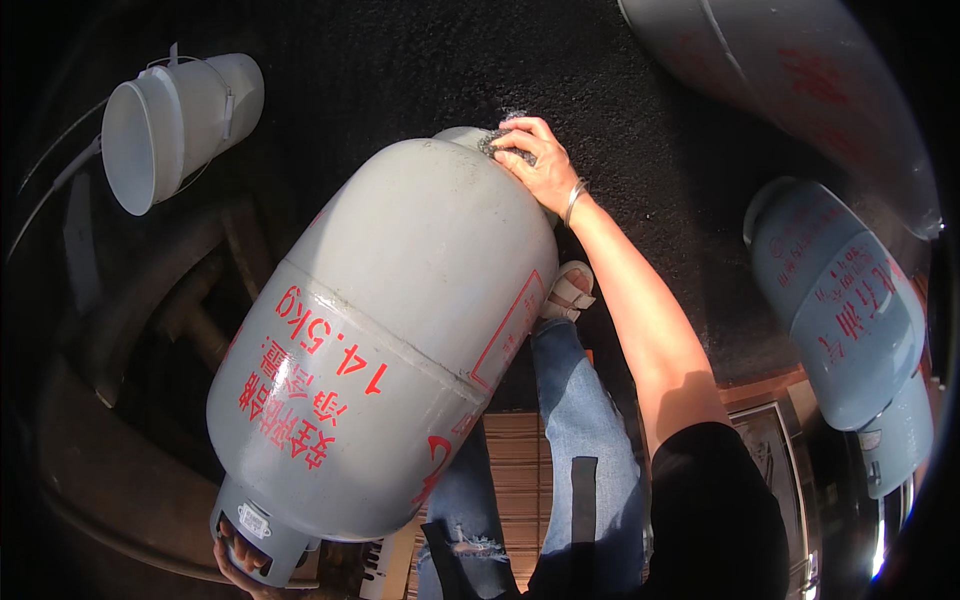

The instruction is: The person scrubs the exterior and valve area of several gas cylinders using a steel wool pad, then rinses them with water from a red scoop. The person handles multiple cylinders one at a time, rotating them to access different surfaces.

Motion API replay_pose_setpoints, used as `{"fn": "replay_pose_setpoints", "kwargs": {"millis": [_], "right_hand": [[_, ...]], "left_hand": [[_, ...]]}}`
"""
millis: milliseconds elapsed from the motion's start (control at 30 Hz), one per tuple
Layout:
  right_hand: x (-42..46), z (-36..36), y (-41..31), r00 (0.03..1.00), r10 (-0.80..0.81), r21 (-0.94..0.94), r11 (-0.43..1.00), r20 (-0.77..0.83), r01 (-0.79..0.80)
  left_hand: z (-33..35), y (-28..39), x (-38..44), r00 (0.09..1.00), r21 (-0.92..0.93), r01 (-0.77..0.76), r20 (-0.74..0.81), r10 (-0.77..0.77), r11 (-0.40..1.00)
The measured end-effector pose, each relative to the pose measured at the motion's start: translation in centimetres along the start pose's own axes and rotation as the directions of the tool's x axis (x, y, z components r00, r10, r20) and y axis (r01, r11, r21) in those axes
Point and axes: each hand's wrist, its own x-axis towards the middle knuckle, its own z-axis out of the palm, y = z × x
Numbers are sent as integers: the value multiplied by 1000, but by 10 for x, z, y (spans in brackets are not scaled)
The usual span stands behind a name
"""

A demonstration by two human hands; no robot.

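Observation:
A grey steel gas cylinder point(420, 240) with red printed writing leans diagonally across the view, its collar low at the left and its foot ring point(461, 136) up at the far end. My left hand point(238, 559) grips the collar point(285, 555), fingers curled through its opening beside a small label plate. At the other end, my right hand point(546, 169) presses a dark scouring pad, seemingly steel wool point(517, 148), against the edge by the foot ring. The thumb and fingers close around the pad. A metal bangle circles the right wrist. The valve inside the collar is hidden.
A white plastic bucket point(206, 112) with a wire handle is at upper left. Another grey cylinder point(840, 300) stands at right, below a larger grey cylinder point(795, 82). Rusty metal framework point(135, 450) lies left. My jeans-clad legs point(592, 420) flank stacked brown sheets point(514, 457).

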Motion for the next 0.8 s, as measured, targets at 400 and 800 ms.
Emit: {"fn": "replay_pose_setpoints", "kwargs": {"millis": [400,800], "right_hand": [[-14,4,10,946,17,99,995,-325,16],[-132,137,37,503,864,999,-17,37,-43]], "left_hand": [[6,34,12,870,737,-93,-266,415,669],[9,93,48,886,756,-121,-209,413,643]]}}
